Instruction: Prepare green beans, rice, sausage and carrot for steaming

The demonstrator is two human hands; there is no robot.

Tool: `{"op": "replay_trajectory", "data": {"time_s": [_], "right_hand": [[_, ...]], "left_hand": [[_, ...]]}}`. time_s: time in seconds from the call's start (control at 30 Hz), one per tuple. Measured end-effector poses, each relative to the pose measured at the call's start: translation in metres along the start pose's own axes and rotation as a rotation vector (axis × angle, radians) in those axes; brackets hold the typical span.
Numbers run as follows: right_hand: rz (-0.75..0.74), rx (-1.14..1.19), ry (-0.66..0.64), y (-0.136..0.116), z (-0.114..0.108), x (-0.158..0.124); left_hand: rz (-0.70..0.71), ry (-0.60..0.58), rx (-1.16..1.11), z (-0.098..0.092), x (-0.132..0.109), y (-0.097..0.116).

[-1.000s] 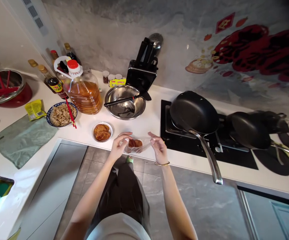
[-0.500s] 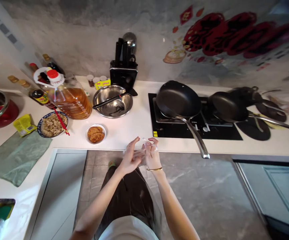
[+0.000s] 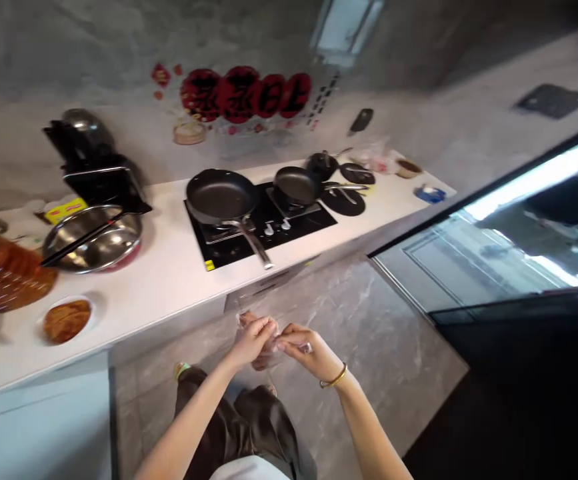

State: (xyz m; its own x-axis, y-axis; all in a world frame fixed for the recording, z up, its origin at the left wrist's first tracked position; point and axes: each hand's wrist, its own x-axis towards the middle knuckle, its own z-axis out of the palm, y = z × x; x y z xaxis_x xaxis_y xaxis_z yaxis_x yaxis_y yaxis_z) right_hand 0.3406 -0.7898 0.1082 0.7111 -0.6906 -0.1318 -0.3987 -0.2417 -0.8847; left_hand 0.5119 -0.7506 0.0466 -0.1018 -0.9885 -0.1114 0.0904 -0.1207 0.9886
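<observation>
There, clear bag [image 3: 267,347] between both hands' fingers [image 3: 269,328].

Head camera looks steeply down, close, over the worktop [image 3: 179,267].

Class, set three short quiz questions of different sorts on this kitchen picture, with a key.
1. True or false: both hands hold the clear bag over the floor, off the counter.
2. What sits in the small white dish?
3. The frying pan rests on: A the hob, B the floor, C the steel bowl.

Key: 1 true; left hand and right hand meet on it. 2 browned food pieces. 3 A, the hob, not the steel bowl.
</observation>
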Motion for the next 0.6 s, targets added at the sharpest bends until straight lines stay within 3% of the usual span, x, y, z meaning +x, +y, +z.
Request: {"op": "replay_trajectory", "data": {"time_s": [0.23, 0.33, 0.47, 0.6], "right_hand": [[0.178, -0.049, 0.349, 0.068, -0.108, -0.152], [0.251, -0.144, 0.623, 0.098, -0.147, -0.204], [0.300, -0.179, 0.995, 0.143, -0.202, -0.248], [0.241, -0.213, 1.106, 0.183, -0.267, -0.267]], "left_hand": [[-0.141, -0.270, -0.087, 0.203, 0.044, 0.009], [-0.187, -0.388, -0.122, 0.284, 0.062, 0.007], [-0.148, -0.474, -0.098, 0.375, 0.096, -0.002], [-0.159, -0.463, -0.070, 0.445, 0.152, -0.002]]}}
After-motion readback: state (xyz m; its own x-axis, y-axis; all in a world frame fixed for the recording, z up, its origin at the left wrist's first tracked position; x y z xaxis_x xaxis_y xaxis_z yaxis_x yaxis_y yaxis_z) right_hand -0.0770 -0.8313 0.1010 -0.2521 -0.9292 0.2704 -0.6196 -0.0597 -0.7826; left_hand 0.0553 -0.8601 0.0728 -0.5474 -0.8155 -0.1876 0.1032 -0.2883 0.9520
